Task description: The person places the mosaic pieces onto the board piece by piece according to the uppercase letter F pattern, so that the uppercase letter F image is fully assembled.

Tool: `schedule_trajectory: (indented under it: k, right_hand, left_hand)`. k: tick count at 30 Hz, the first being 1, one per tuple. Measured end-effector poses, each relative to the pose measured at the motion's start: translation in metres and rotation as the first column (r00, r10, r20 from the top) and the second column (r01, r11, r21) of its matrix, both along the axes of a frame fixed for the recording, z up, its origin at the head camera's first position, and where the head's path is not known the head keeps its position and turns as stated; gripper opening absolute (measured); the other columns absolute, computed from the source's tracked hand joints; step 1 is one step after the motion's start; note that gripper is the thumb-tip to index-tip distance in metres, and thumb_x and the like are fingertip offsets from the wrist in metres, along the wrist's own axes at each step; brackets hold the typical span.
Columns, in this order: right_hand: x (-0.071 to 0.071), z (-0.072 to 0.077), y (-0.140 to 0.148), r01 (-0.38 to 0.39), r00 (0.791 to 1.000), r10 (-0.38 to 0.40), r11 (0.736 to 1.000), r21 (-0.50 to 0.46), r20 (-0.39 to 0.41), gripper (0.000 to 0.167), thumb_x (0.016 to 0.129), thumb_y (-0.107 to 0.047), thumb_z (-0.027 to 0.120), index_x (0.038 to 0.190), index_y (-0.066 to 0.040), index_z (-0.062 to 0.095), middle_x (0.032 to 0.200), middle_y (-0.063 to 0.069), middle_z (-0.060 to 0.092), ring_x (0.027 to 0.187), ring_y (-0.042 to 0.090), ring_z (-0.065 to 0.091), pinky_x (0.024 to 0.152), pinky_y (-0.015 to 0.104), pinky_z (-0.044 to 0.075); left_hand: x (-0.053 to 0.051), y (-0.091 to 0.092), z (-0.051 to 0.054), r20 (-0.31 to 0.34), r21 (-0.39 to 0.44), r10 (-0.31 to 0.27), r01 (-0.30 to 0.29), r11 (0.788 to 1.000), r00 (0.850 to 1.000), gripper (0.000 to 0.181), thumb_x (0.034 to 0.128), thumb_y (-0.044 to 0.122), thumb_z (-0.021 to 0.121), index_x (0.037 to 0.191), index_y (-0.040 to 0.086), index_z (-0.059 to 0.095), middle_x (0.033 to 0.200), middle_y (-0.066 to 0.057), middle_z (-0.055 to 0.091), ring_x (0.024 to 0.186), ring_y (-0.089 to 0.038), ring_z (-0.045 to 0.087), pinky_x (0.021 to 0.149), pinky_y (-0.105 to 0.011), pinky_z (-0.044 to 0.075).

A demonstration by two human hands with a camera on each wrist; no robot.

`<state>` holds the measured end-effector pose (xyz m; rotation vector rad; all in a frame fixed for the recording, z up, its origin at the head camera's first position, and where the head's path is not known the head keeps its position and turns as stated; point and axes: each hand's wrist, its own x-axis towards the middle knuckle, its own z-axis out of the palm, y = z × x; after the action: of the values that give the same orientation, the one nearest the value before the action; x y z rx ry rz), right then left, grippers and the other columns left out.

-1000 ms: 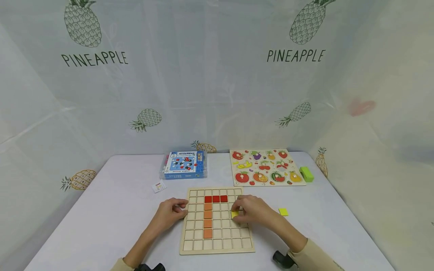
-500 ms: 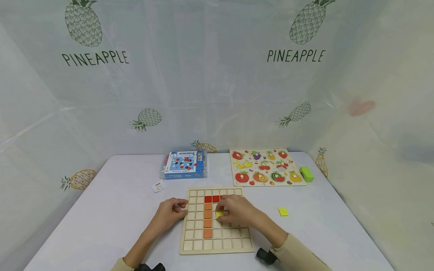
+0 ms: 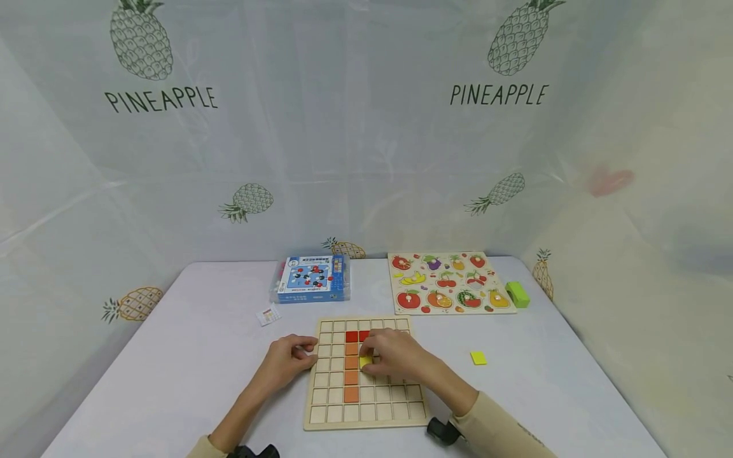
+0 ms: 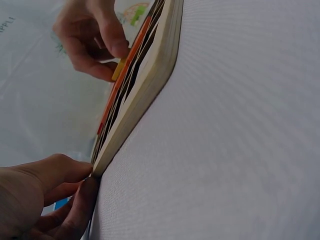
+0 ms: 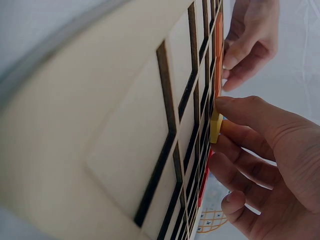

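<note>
A wooden grid board (image 3: 366, 415) lies flat on the table. A column of orange tiles (image 3: 351, 378) and a row of red tiles (image 3: 352, 336) fill some of its squares. My right hand (image 3: 396, 353) pinches a yellow square tile (image 3: 366, 362) between thumb and finger, right of the orange column; the same tile (image 5: 216, 128) appears at the board's surface in the right wrist view. At the board's left edge, my left hand (image 3: 287, 357) grips the rim with thumb and fingertips, as the left wrist view also shows. The right hand partly hides the red row.
Another yellow tile (image 3: 478, 358) lies right of the board. Behind stand a blue boxed set (image 3: 312, 280), a fruit puzzle board (image 3: 452, 284) and a green block (image 3: 518, 294). A small printed card (image 3: 268, 315) lies back left.
My right hand has moved left across the board with the yellow tile, from the right-hand columns to beside the orange column. My left hand has stayed at the board's edge.
</note>
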<state>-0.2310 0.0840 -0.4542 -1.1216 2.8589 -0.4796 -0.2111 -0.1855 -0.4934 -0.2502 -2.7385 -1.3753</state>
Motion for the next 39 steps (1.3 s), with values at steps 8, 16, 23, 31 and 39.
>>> schedule_trajectory:
  k: [8, 16, 23, 31, 39]
  right_hand:
    - [-0.001, 0.000, 0.001, -0.009, 1.000, 0.009, 1.000, 0.008, -0.007, 0.021, 0.083, -0.037, 0.077, 0.098, -0.022, 0.076, 0.093, -0.011, 0.066, 0.078, 0.000, 0.053, 0.071, 0.018, 0.047]
    - [-0.001, 0.006, 0.020, 0.034, 0.999, -0.034, 0.999, -0.015, 0.017, 0.023, 0.083, -0.035, 0.077, 0.099, -0.019, 0.076, 0.091, -0.008, 0.067, 0.078, 0.003, 0.057, 0.068, 0.019, 0.048]
    - [0.000, 0.007, 0.067, 0.130, 0.991, -0.130, 0.991, -0.038, 0.016, 0.023, 0.082, -0.034, 0.078, 0.098, -0.018, 0.076, 0.088, -0.008, 0.065, 0.068, 0.003, 0.048, 0.059, 0.019, 0.041]
    - [0.001, 0.005, 0.119, 0.221, 0.975, -0.221, 0.974, -0.049, -0.011, 0.023, 0.079, -0.032, 0.081, 0.097, -0.019, 0.076, 0.087, -0.009, 0.066, 0.062, 0.000, 0.044, 0.055, 0.018, 0.039]
    - [0.005, 0.002, 0.160, 0.282, 0.959, -0.282, 0.958, -0.042, 0.000, 0.025, 0.075, -0.028, 0.083, 0.097, -0.017, 0.076, 0.086, -0.008, 0.066, 0.063, 0.000, 0.043, 0.056, 0.018, 0.038]
  left_hand:
    - [0.000, 0.000, -0.003, -0.005, -0.008, 0.002, -0.002, 1.000, 1.000, 0.031, 0.0783, 0.009, 0.079, 0.109, 0.004, 0.073, 0.088, -0.002, 0.068, 0.069, -0.004, 0.059, 0.061, -0.018, 0.049]
    - [-0.001, 0.002, -0.003, -0.015, -0.015, -0.010, 0.010, 1.000, 1.000, 0.029, 0.0791, 0.008, 0.078, 0.108, 0.005, 0.074, 0.088, -0.002, 0.068, 0.068, -0.002, 0.059, 0.061, -0.018, 0.049]
    - [-0.001, -0.001, -0.002, -0.021, -0.019, -0.018, 0.017, 1.000, 1.000, 0.030, 0.0793, 0.009, 0.078, 0.108, 0.004, 0.073, 0.089, -0.002, 0.068, 0.069, -0.003, 0.060, 0.061, -0.018, 0.049]
    - [-0.002, -0.003, -0.002, -0.027, -0.029, -0.009, 0.008, 1.000, 1.000, 0.030, 0.0789, 0.009, 0.079, 0.108, 0.005, 0.074, 0.088, -0.001, 0.068, 0.069, -0.003, 0.059, 0.061, -0.018, 0.048]
    - [-0.003, -0.002, -0.003, -0.030, -0.026, -0.013, 0.013, 1.000, 0.999, 0.029, 0.0793, 0.009, 0.078, 0.108, 0.005, 0.074, 0.088, -0.001, 0.069, 0.069, -0.003, 0.059, 0.060, -0.018, 0.049]
